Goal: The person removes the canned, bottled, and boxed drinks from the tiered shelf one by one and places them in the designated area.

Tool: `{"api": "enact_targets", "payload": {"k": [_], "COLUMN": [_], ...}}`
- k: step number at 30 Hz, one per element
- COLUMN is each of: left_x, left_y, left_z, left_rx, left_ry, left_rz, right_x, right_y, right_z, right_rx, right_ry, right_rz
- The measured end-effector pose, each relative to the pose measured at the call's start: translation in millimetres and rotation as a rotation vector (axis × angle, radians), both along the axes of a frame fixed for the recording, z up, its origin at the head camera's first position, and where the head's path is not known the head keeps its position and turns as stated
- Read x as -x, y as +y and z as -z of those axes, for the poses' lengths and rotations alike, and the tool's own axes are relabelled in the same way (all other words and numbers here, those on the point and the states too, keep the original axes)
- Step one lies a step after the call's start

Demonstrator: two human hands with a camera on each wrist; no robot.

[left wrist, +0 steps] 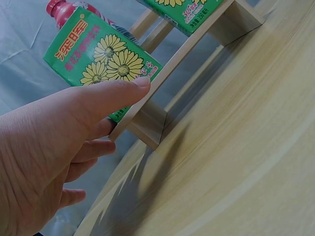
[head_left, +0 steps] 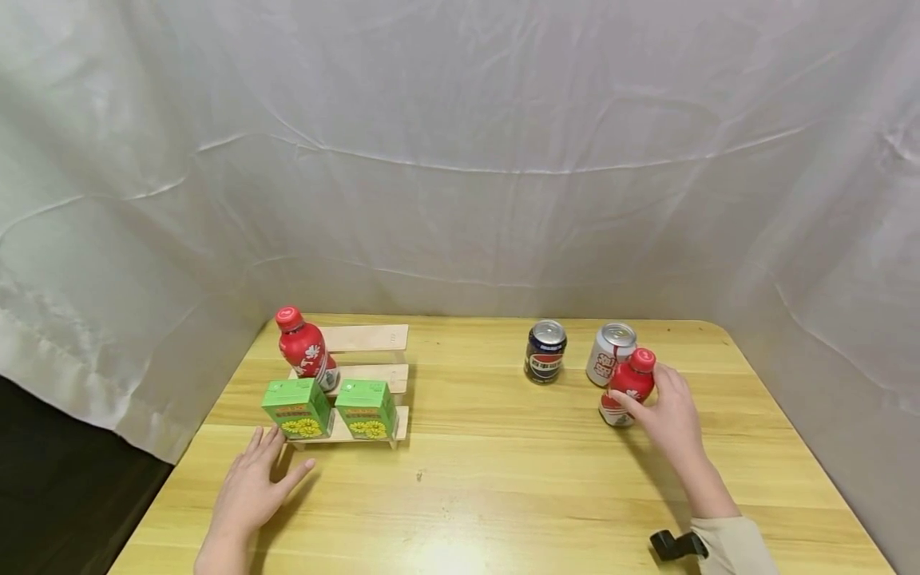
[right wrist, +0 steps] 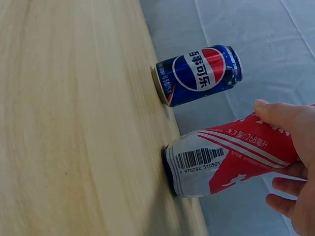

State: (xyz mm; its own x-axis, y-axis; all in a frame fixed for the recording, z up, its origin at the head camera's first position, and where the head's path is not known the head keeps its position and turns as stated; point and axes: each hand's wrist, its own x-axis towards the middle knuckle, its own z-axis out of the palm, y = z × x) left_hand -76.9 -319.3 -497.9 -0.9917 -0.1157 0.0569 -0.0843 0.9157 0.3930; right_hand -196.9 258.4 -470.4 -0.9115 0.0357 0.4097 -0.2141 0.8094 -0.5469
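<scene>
My right hand (head_left: 672,415) grips a red bottle (head_left: 634,377) between thumb and fingers around its upper part; in the right wrist view the bottle (right wrist: 231,155) shows a barcode near its base. Just behind it is a white can (head_left: 611,351). At the left, my left hand (head_left: 251,483) is by the front corner of a tiered wooden rack (head_left: 370,371), thumb spread and fingers loosely extended. Two green drink cartons (head_left: 298,409) with yellow flowers stand on the rack's lowest step. Another red bottle (head_left: 305,347) stands behind the left carton, on a higher step.
A dark blue Pepsi can (head_left: 546,351) stands left of the white can, near the table's back edge. Pale cloth (head_left: 489,224) hangs behind and at both sides of the wooden table (head_left: 489,479). A black strap piece (head_left: 676,546) sits at the right sleeve.
</scene>
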Motion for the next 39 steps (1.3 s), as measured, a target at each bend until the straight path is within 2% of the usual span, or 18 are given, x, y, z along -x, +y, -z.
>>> {"api": "enact_targets", "payload": {"k": [10, 17, 21, 29, 39], "left_x": [-1.0, -2.0, -1.8, -1.1, -2.1], "left_y": [0.7, 0.7, -0.4, -0.4, 1.0], "left_z": [-2.2, -3.1, -2.4, -1.6, -2.6], "left_rx": [-0.004, -0.005, -0.007, -0.002, 0.003], "left_ry": [-0.002, -0.006, -0.011, -0.015, -0.02], "left_rz": [0.004, 0.003, 0.002, 0.001, 0.003], "right_x": [-1.9, -3.9, -3.9, -1.0, 0.4], "right_y": [2.4, 3.8, 3.2, -5.3, -26.7], "right_z": [-3.0, -18.0, -28.7, -48.2, -61.0], "right_rx": [-0.012, -0.015, -0.007, -0.008, -0.039], "right_ry": [-0.093, -0.16, -0.135, -0.024, 0.091], "right_rz": [-0.004, 0.002, -0.011, -0.041, -0.118]}}
